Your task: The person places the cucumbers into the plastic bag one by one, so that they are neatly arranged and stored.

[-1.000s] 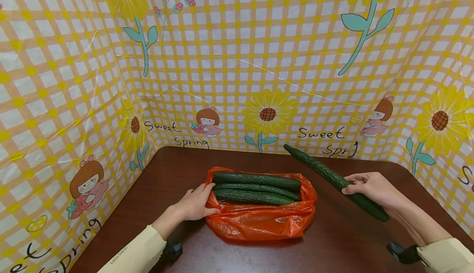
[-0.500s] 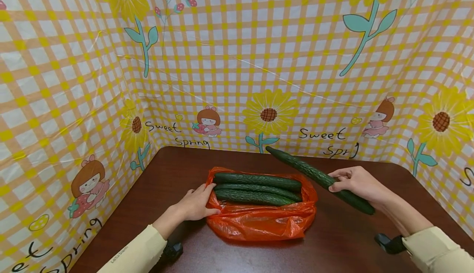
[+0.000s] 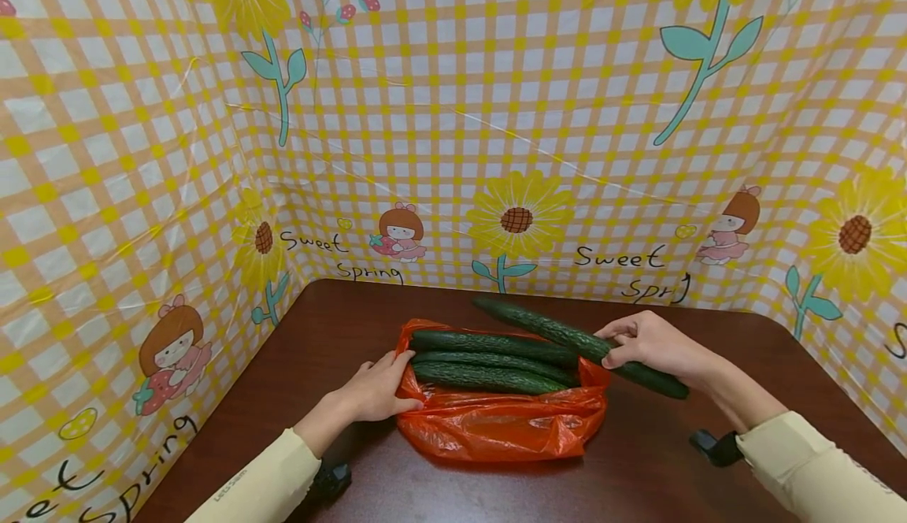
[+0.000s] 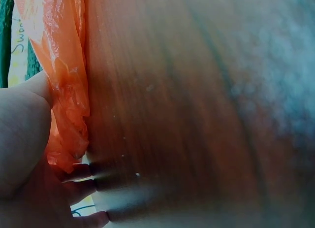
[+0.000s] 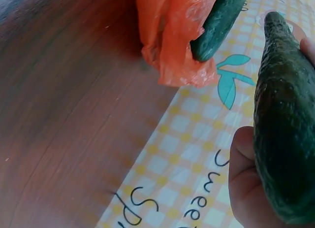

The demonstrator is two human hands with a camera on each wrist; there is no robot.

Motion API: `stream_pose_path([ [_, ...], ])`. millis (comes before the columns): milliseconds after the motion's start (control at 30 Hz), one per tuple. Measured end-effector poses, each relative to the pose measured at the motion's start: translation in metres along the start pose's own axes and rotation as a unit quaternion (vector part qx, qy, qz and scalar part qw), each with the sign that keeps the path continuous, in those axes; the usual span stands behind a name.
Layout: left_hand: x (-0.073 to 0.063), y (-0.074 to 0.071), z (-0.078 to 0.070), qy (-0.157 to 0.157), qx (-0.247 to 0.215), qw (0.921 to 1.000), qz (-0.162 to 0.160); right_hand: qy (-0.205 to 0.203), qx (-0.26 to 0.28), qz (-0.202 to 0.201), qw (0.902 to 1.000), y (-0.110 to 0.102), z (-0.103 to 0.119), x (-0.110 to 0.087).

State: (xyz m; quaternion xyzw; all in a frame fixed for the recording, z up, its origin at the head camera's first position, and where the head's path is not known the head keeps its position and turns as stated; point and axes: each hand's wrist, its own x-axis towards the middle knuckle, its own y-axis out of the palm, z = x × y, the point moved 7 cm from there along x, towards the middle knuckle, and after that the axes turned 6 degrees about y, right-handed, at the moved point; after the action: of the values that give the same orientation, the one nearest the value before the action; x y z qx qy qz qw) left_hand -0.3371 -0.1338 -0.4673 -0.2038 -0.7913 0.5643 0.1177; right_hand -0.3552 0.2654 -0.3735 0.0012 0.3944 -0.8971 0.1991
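Observation:
An orange-red plastic bag (image 3: 496, 428) lies on the table with its mouth facing up. Inside, 3 dark green cucumbers (image 3: 489, 342) lie side by side. My left hand (image 3: 375, 387) rests against the bag's left end, its thumb and fingers touching the plastic near the rim; in the left wrist view several of its fingers reach down beside the bag (image 4: 66, 65). With my right hand (image 3: 655, 347) I grip another cucumber (image 3: 549, 328) near its thicker end. It slants above the bag's back right corner, thin end pointing back left. The right wrist view shows this cucumber (image 5: 285, 114) close up.
The dark brown wooden table (image 3: 340, 310) carries the bag near its middle. A checked, flower-printed sheet (image 3: 397, 137) rises behind the table and along both sides. A dark strap piece (image 3: 712, 448) sits at my right wrist, and a similar one (image 3: 329, 480) at my left.
My right hand has moved left with the cucumber, carrying its thin end from right of the bag to above the bag's back edge. My left hand and the bag have stayed put.

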Motion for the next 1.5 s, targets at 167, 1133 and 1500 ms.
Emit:
stream_pose_path([
  [167, 0.000, -0.001, -0.001, 0.000, 0.002, 1.0000, 0.001, -0.014, -0.001, 0.015, 0.9998, 0.009, 0.012, 0.008],
  [1133, -0.001, -0.002, -0.003, 0.006, 0.009, 0.9999, -0.002, -0.063, -0.007, 0.089, 0.9940, 0.058, 0.054, 0.051],
  [1500, -0.002, -0.003, -0.003, 0.010, 0.006, 0.9999, -0.001, -0.068, -0.014, 0.098, 0.9927, 0.071, 0.062, 0.062],
])
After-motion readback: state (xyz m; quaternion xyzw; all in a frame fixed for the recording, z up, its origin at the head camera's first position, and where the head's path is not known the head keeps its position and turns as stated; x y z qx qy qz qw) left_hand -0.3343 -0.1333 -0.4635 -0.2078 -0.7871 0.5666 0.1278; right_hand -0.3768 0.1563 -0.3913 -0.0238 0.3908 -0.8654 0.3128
